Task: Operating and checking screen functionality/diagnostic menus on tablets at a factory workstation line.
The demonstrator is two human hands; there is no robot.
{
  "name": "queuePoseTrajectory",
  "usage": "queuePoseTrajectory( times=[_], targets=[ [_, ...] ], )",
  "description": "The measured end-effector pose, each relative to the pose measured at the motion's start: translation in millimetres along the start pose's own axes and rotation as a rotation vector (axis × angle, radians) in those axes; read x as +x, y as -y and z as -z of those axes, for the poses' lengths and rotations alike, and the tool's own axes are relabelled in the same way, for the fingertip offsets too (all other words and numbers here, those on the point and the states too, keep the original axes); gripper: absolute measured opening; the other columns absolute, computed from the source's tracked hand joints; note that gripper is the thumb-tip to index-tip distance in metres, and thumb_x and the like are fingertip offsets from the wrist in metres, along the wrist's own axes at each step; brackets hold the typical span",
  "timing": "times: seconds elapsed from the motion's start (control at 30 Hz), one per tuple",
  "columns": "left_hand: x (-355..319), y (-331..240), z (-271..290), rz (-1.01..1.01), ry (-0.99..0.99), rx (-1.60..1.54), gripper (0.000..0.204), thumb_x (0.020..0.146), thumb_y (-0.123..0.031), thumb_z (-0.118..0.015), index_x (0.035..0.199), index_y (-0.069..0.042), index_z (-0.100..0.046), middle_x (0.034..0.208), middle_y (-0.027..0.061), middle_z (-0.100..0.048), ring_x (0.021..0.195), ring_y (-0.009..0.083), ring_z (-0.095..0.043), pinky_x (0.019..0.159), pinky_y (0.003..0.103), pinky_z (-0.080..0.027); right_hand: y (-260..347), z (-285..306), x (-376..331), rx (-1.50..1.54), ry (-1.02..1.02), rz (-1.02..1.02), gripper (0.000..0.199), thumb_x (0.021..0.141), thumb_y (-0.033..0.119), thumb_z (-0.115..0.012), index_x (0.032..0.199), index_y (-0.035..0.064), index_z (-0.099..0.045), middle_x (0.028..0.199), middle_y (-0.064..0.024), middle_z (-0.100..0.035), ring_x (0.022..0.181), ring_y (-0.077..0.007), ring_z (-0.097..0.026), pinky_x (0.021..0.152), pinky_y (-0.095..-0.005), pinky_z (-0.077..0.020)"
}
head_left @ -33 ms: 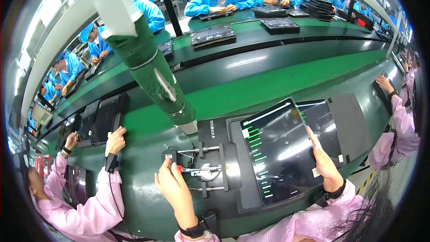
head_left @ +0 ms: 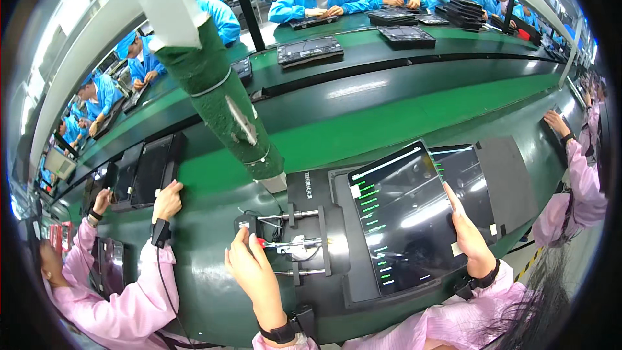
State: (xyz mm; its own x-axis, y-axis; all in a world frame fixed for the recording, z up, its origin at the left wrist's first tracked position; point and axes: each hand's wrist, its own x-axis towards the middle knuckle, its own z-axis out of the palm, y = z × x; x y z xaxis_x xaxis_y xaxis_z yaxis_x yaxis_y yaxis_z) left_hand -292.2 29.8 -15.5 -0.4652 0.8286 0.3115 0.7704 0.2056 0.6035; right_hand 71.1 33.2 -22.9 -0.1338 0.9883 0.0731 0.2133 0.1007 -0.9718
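Observation:
A black tablet [head_left: 405,220] with its screen lit, showing green list lines on a dark background, lies tilted over a black test fixture [head_left: 340,220]. My right hand [head_left: 472,240] grips the tablet's right edge, its fingers straight along the side and the thumb hidden. On the fixture's left is a metal toggle clamp [head_left: 298,246] with a red knob [head_left: 260,243]. My left hand [head_left: 254,272] is beside that knob, fingers apart and slightly bent. Whether a fingertip touches the knob is unclear. A second dark tablet [head_left: 463,178] lies partly behind the first.
A green-wrapped post [head_left: 223,97] rises just beyond the fixture. A black board [head_left: 512,185] lies on the right. At left, a co-worker's hand [head_left: 167,201] rests by dark tablets [head_left: 152,172]. Another person's hand [head_left: 556,122] is far right. People in blue work across the line.

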Motion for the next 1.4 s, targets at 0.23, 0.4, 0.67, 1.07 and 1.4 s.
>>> queuePoseTrajectory(
  times=[0.23,0.4,0.67,1.07,1.4],
  targets=[
    [-2,-2,-5,0.08,-0.082,-0.289,0.042,0.092,-0.011,-0.047,0.129,0.003,-0.036,0.091,0.0109,-0.061,0.084,0.023,-0.055,0.089,0.037,-0.035,10,-29,2,-0.018,-0.024,-0.065,0.06,0.097,0.039,-0.033,0.144,0.0041,-0.017,0.15,-0.0091,-0.015,0.139,-0.0202,-0.008,0.111,-0.0338,-0.0053],
    [-7,-5,-10,0.065,-0.002,-0.354,0.044,0.091,-0.009,-0.046,0.131,0.003,-0.032,0.092,0.0127,-0.061,0.087,0.0248,-0.053,0.088,0.036,-0.036,8,-48,-14,0.151,-0.217,-0.471,0.056,0.099,0.035,-0.025,0.142,0.0005,-0.018,0.15,-0.0114,-0.014,0.139,-0.0205,-0.007,0.111,-0.0312,-0.006],
    [-10,-8,-9,0.059,0.04,-0.393,0.043,0.091,-0.011,-0.044,0.131,0.003,-0.033,0.099,0.0145,-0.062,0.096,0.028,-0.049,0.093,0.039,-0.032,13,-42,-20,-0.154,-0.169,0.01,0.054,0.098,0.035,-0.027,0.137,-0.0031,-0.03,0.126,-0.0156,-0.044,0.122,-0.0256,-0.039,0.104,-0.0324,-0.0251],
    [-8,-8,-9,0.062,0.064,-0.356,0.043,0.09,-0.011,-0.046,0.129,0.003,-0.035,0.102,0.0156,-0.062,0.098,0.0294,-0.05,0.095,0.04,-0.032,23,-48,-16,-0.093,-0.184,0.131,0.058,0.093,0.034,-0.046,0.14,0.0051,-0.028,0.113,-0.0136,-0.056,0.101,-0.0211,-0.053,0.088,-0.0328,-0.0391],
    [-8,-11,-8,0.079,0.072,-0.33,0.044,0.09,-0.011,-0.047,0.13,0.003,-0.034,0.104,0.0172,-0.062,0.099,0.0304,-0.05,0.095,0.04,-0.032,51,-50,-15,0.023,-0.112,-0.138,0.071,0.082,0.005,-0.059,0.141,0.0072,-0.019,0.072,0.0002,-0.058,0.057,-0.0014,-0.042,0.052,-0.0181,-0.0304]
  ],
)
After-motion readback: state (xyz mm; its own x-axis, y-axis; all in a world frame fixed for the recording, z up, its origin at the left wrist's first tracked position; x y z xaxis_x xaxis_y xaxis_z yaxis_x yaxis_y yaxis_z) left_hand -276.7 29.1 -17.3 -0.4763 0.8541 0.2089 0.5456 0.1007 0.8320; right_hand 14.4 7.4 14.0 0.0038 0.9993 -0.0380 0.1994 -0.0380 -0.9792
